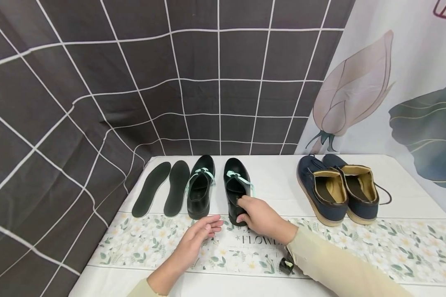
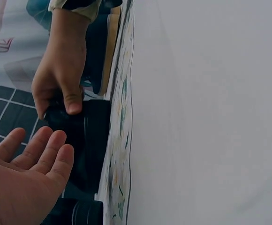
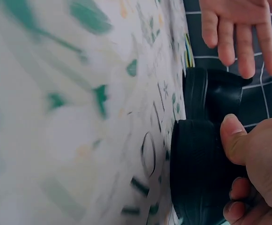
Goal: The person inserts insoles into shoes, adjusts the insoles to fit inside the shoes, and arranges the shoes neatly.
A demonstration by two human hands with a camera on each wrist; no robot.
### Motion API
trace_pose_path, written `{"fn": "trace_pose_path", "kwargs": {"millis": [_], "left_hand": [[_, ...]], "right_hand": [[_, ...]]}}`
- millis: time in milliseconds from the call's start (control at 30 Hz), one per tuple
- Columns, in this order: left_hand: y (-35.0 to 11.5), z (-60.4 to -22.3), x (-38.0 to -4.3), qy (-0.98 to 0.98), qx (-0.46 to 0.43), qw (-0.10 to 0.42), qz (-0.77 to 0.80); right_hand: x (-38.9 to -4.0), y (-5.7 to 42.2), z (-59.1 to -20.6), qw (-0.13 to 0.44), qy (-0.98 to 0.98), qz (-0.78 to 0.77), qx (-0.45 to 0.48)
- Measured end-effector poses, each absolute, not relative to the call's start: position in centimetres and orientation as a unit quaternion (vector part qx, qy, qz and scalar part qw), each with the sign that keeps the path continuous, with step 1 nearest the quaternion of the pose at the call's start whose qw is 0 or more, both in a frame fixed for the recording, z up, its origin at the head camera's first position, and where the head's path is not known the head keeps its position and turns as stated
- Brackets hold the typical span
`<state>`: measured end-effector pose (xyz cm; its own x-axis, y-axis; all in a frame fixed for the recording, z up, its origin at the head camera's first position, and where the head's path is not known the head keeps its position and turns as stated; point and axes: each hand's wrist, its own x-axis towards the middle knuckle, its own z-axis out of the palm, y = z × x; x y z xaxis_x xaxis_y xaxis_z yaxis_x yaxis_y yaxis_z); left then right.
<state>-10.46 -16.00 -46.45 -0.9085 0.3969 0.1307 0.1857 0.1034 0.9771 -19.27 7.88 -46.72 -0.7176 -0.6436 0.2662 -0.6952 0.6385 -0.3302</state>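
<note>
A black leather shoe [image 1: 239,169] with mint-green laces stands on the table, toe toward the back. My right hand [image 1: 262,216] grips its heel, the thumb on the outside of the back and the fingers at the opening. In the right wrist view the thumb presses on the heel [image 3: 197,164] of this shoe. My left hand [image 1: 197,239] hovers palm inward with fingers extended, holding nothing, just in front of the matching black shoe [image 1: 198,206]. The left wrist view shows the left palm [image 2: 23,187] and spread fingers beside the gripped shoe.
Two dark insoles [image 1: 151,189] lie side by side at the left. A pair of navy shoes [image 1: 321,194] with tan lining stands at the right, one lace trailing. The white table has a floral band [image 1: 141,243]. A dark grid-patterned cloth [image 1: 238,99] hangs behind and left.
</note>
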Motion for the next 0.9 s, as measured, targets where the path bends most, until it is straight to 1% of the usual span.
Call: {"fn": "trace_pose_path", "kwargs": {"millis": [167,400,667,900], "left_hand": [[-15.6,-46.4,-10.4,0.732,0.183,0.102,0.648],[-14.9,-46.5,-10.7,0.732,0.178,0.112,0.648],[-14.5,-46.3,-10.7,0.745,0.175,0.104,0.635],[-13.6,-46.2,-10.9,0.75,0.172,0.108,0.63]], "right_hand": [[-17.8,9.7,-46.5,0.061,-0.901,0.2,0.38],[-15.5,11.7,-46.4,0.047,-0.905,0.207,0.368],[-12.8,13.1,-46.3,0.037,-0.9,0.21,0.381],[-11.8,13.5,-46.1,0.041,-0.899,0.213,0.381]]}}
